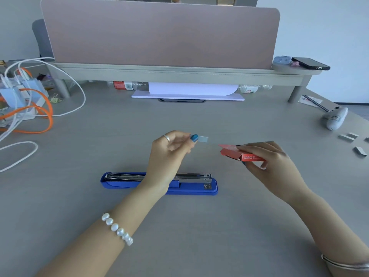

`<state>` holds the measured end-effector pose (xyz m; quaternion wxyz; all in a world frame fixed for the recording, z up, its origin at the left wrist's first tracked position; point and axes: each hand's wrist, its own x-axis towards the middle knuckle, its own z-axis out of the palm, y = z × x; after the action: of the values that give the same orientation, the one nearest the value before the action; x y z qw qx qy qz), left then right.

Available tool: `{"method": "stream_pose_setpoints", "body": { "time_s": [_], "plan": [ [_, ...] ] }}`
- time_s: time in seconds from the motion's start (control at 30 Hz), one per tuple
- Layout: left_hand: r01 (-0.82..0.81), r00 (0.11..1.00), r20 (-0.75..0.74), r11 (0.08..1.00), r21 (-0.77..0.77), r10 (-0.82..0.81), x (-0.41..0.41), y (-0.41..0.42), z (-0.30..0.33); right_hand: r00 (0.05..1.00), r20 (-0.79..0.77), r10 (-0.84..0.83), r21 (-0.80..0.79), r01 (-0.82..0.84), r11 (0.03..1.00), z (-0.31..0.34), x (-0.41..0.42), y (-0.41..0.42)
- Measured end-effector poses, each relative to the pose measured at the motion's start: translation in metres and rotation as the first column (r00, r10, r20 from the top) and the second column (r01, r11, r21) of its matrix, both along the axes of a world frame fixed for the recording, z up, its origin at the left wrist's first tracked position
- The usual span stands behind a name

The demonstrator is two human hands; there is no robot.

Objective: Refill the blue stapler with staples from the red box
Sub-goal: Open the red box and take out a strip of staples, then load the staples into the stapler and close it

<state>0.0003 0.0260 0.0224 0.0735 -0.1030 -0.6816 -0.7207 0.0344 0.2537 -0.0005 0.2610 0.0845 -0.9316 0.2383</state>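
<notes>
The blue stapler [191,188] lies flat on the grey desk, swung fully open, its metal staple channel facing up; my left wrist hides its middle. My left hand [169,150] hovers above it and pinches a short silvery strip of staples [203,139] between thumb and forefinger. Just to the right, my right hand [267,156] grips the small red staple box [237,153], whose flap is open toward the strip. A small gap separates the strip from the box.
Loose staple strips [348,136] lie at the desk's right edge near a white device [335,118]. White and orange cables [34,108] with chargers crowd the left. A shelf riser [179,73] with a phone [311,63] spans the back, with white paper [189,90] beneath.
</notes>
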Motion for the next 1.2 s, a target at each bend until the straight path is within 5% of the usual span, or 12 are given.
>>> {"method": "stream_pose_setpoints", "body": {
  "time_s": [0.2, 0.67, 0.83, 1.0, 1.2],
  "plan": [
    [-0.023, 0.980, 0.197, 0.995, 0.099, 0.003, -0.006, -0.006, 0.002, 0.986, 0.166, 0.007, 0.077, -0.020, 0.997, -0.003, 0.003, 0.000],
    [-0.026, 0.962, 0.272, 0.999, 0.019, 0.020, -0.009, -0.011, 0.003, 0.931, 0.365, 0.020, 0.211, -0.103, 0.972, 0.013, 0.010, 0.000],
    [-0.009, 0.959, 0.283, 1.000, -0.010, 0.012, -0.007, -0.010, 0.003, 0.957, 0.290, 0.033, 0.190, -0.091, 0.978, 0.011, 0.009, -0.001],
    [0.043, 0.965, 0.262, 0.998, -0.035, -0.032, 0.000, -0.006, 0.006, 0.981, -0.018, 0.192, -0.122, -0.192, 0.974, 0.017, 0.014, -0.019],
    [0.183, 0.954, 0.259, 0.978, -0.104, -0.151, 0.011, 0.001, 0.009, 0.934, -0.221, 0.281, -0.085, -0.306, 0.948, 0.013, 0.009, -0.048]
  ]
}}
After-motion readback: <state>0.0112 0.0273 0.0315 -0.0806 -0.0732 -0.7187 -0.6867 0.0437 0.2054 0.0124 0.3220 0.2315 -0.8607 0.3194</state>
